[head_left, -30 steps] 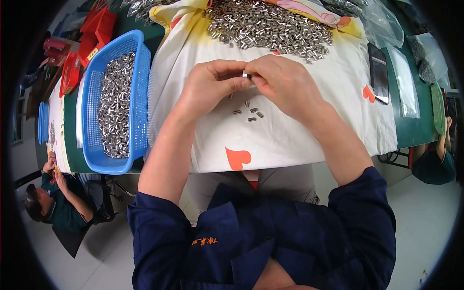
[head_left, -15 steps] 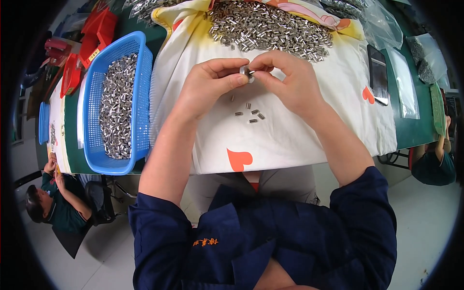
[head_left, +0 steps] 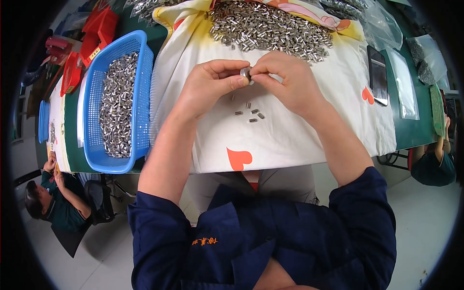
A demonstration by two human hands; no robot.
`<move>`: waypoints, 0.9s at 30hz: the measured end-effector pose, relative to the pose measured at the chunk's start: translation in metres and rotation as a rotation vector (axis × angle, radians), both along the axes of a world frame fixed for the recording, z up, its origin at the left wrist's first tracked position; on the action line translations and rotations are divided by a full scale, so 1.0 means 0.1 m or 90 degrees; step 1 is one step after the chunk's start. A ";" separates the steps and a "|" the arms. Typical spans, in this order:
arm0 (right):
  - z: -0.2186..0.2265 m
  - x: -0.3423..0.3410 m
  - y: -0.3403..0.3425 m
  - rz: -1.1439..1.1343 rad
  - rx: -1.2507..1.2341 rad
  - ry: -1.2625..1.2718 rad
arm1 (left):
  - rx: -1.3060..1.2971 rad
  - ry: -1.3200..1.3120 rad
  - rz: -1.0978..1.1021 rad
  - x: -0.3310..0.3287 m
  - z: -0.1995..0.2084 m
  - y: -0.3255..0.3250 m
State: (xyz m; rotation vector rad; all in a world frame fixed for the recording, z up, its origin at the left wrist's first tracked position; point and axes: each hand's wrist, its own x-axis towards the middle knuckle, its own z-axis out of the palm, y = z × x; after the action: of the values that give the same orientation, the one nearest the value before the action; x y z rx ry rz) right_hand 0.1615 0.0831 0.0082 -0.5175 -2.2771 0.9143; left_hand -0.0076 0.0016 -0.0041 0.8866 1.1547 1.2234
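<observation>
Silvery, rounded metal piece point(head_left: 245, 73), small and shiny, sits between your left hand point(head_left: 212, 83) and your right hand point(head_left: 287, 79), above the white printed cloth point(head_left: 210, 145) that covers much of the green bench point(head_left: 413, 126). Its bright visible edge runs roughly away from you, leaning slightly; fingers cover the rest, so you cannot read its full long axis or which end leads.

Nearest your body, dark blue sleeves point(head_left: 159, 227) end about your elbows, which are spread wide; your bare forearms slant forward and inward. Between them, just nearer to you than the hands, a few loose, small silver metal cylinders point(head_left: 253, 121) lie on the cloth: some crosswise to you, one pointing away, one slanting.

Farther in, your left thumb and curled fingers are closed on the piece from the left. Your right wrist bends inward, and its thumb and forefinger pinch the piece's right edge.

Out to your left stands a long blue plastic mesh basket point(head_left: 140, 101), filled with similar cylinders, its long sides running away from you. To your right lies a black phone point(head_left: 378, 72). Beyond your hands spreads a broad heap of silvery cylinders point(head_left: 270, 29).
</observation>
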 end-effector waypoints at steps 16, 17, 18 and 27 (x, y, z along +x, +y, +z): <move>-0.19 0.05 0.39 -0.246 0.210 -0.259 | -0.024 0.099 -0.139 0.10 0.01 -0.02; -0.18 0.06 0.37 -0.245 0.210 -0.257 | -0.020 0.096 -0.135 0.10 0.01 -0.02; -0.15 0.09 0.34 -0.229 0.184 -0.282 | -0.016 0.092 -0.130 0.09 0.01 -0.02; -0.10 0.13 0.31 -0.212 0.167 -0.240 | -0.024 0.084 -0.075 0.05 0.01 0.00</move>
State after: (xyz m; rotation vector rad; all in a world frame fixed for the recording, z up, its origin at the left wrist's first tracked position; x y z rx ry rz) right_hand 0.1742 0.1141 -0.0021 -0.9790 -2.4841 0.3693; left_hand -0.0029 0.0019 -0.0027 1.0056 1.2087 1.0572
